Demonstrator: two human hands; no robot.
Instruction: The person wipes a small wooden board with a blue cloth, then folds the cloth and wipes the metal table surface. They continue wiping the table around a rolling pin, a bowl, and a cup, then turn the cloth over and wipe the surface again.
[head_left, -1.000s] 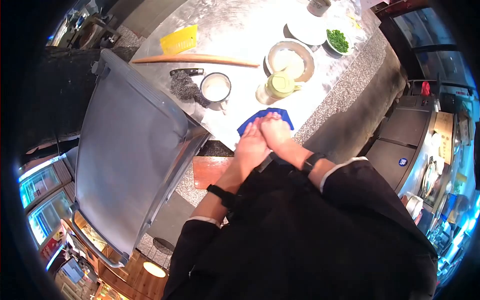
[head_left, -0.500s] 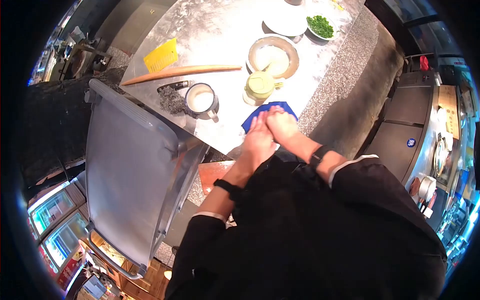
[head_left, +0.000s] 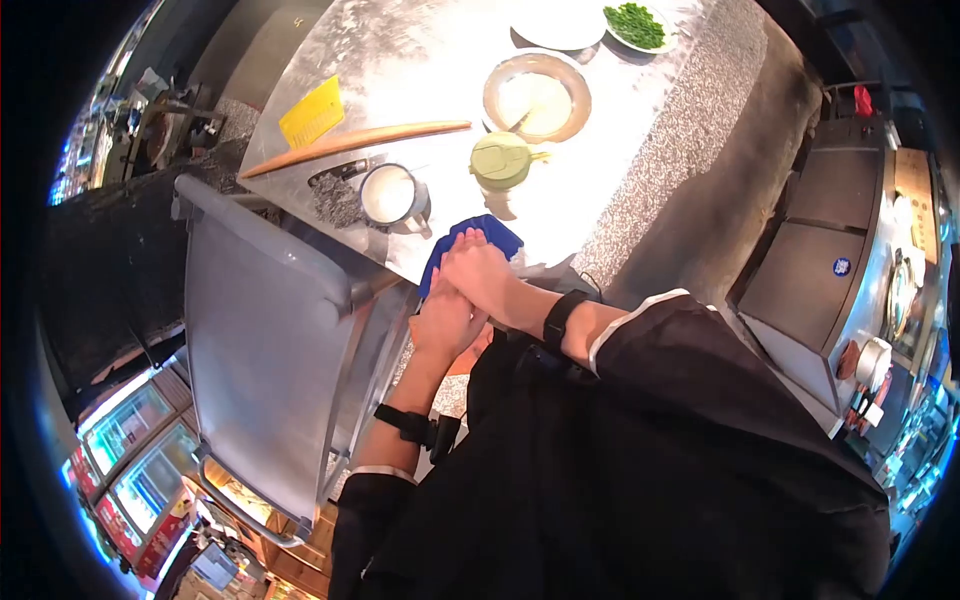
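Observation:
A blue cloth (head_left: pixel 499 232) lies bunched at the near edge of the floury table. My right hand (head_left: pixel 481 272) presses on it, its fingers curled over the cloth. Close below and partly covered by it, my left hand (head_left: pixel 443 322) also bears on the cloth at its left side. Just beyond the cloth stands a pale green lidded pitcher (head_left: pixel 500 161). To the left is an enamel mug (head_left: pixel 388 194) with whitish contents, beside a grey scouring pad (head_left: pixel 338 200).
A wooden rolling pin (head_left: pixel 360 145) and yellow dough scraper (head_left: pixel 311 112) lie on the table (head_left: pixel 400 85). Further back are a metal bowl of pale batter (head_left: pixel 577 118), a white plate (head_left: pixel 557 28) and chopped greens (head_left: pixel 634 26). A grey cart (head_left: pixel 265 340) stands at left.
Both hands have slid the blue cloth leftward along the table's near edge. The cloth now sits nearer the mug and the table corner. The view has shifted slightly.

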